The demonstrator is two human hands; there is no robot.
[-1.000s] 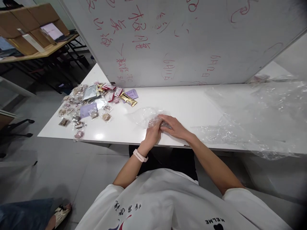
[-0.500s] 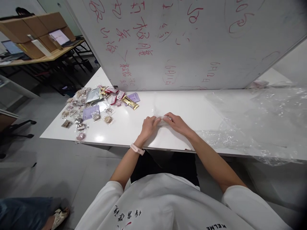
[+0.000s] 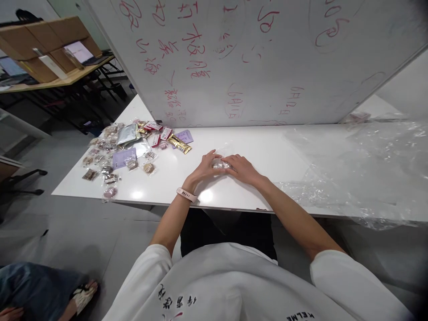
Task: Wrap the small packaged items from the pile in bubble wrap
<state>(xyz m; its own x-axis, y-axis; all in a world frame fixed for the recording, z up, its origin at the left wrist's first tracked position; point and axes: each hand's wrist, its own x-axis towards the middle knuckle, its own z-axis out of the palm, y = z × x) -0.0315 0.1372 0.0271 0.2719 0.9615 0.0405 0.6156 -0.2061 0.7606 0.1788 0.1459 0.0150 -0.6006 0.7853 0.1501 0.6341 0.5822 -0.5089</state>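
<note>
At the middle of the white table [image 3: 174,176], a small clear plastic packet [image 3: 220,165] with shiny, crinkled sides lies between my hands. What it contains is too small to make out. My left hand [image 3: 203,167] grips its left end, thumb near me and fingers on the far side. Around the right end curl the fingers of my right hand [image 3: 243,168], covering part of it. A thin flap of clear film [image 3: 226,148] sticks up just beyond the packet.
To the left lies a heap of small wrapped snacks, with a gold wrapper [image 3: 179,144], a purple packet [image 3: 124,158] and a silver pouch [image 3: 127,134]. Large clear plastic sheeting [image 3: 361,174] covers the right side. A whiteboard [image 3: 227,62] stands behind. Another person's foot [image 3: 85,296] shows lower left.
My hands have shifted slightly left and their fingers have spread around the packet from a tighter pinch, so more of its shiny surface shows. The view has moved a little.
</note>
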